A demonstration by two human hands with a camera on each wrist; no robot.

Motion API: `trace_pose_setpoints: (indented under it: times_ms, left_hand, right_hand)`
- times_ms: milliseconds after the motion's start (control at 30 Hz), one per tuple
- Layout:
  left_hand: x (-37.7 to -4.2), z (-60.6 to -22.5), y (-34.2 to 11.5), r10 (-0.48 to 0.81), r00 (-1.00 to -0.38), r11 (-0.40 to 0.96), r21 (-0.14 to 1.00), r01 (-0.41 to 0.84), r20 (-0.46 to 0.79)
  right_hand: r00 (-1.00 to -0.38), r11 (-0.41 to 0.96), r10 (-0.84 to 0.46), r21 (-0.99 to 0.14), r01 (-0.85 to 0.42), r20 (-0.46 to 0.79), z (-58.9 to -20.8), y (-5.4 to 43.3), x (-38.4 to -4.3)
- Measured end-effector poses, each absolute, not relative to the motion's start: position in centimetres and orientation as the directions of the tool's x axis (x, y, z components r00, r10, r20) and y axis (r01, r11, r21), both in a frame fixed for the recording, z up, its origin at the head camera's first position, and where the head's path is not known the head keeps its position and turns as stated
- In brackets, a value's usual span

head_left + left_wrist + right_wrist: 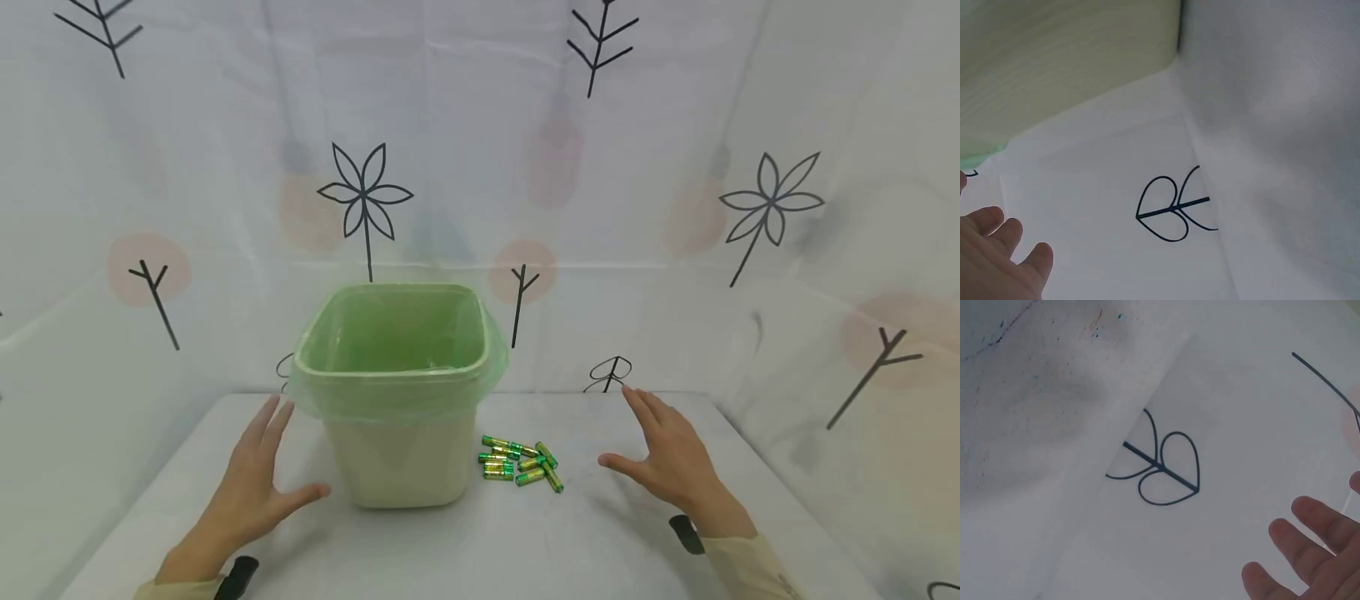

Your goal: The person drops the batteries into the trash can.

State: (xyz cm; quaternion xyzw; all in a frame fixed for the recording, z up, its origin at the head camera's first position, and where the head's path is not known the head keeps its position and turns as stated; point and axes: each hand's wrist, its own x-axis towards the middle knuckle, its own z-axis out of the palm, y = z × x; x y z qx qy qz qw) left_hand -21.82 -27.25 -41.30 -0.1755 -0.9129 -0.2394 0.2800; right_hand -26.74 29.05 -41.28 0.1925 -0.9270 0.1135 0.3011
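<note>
A pale bin (408,462) with a green plastic bag (420,400) folded over its rim stands left of the middle of the table. Just to its right lies a loose cluster of several green and gold batteries (498,468). My left hand (251,487) hovers left of the bin, fingers extended and thumb spread toward it, holding nothing. Off to the right of the batteries, my right hand (667,458) is raised with fingers spread and nothing in it. In the left wrist view the bin's side (1072,62) fills the upper left, above the left fingers (1007,234).
The table (540,550) is covered in white. Behind it and at both sides hang white curtains (465,208) printed with black plant drawings and pale pink spots. Each wrist wears a black strap (686,533).
</note>
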Motion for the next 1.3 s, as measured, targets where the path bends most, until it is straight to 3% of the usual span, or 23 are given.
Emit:
trace_pose_setpoints:
  times_ms: [100,200,633,867,1100,1300]
  left_hand:
    - [-21.5,-40.7,-26.9,0.137,-0.78,0.766,0.433,0.474,0.611]
    - [-21.3,-39.9,-26.7,0.108,-0.73,0.71,0.462,0.531,0.674]
    - [-20.9,-35.5,-24.6,0.03,-0.487,0.618,0.367,0.695,0.873]
    - [-21.0,-32.6,-22.5,-0.045,-0.501,0.525,0.447,0.724,0.864]
    - [-21.6,-31.0,-20.9,-0.117,-0.471,0.437,0.471,0.766,0.875]
    - [-22.2,-30.8,-20.0,-0.187,-0.48,0.363,0.514,0.777,0.857]
  right_hand:
    - [-0.752,0.896,-0.289,-0.108,-0.43,0.592,-41.2,28.8,-26.8]
    - [-0.782,0.892,-0.282,-0.148,-0.427,0.556,-41.3,28.5,-26.7]
    - [-0.862,0.86,-0.28,-0.289,-0.421,0.423,-41.4,26.2,-26.6]
    - [-0.897,0.844,-0.267,-0.364,-0.394,0.352,-41.5,25.2,-26.4]
    - [-0.892,0.835,-0.294,-0.363,-0.415,0.344,-41.4,24.1,-26.8]
    - [-0.874,0.768,-0.35,-0.431,-0.473,0.336,-40.9,22.5,-27.2]
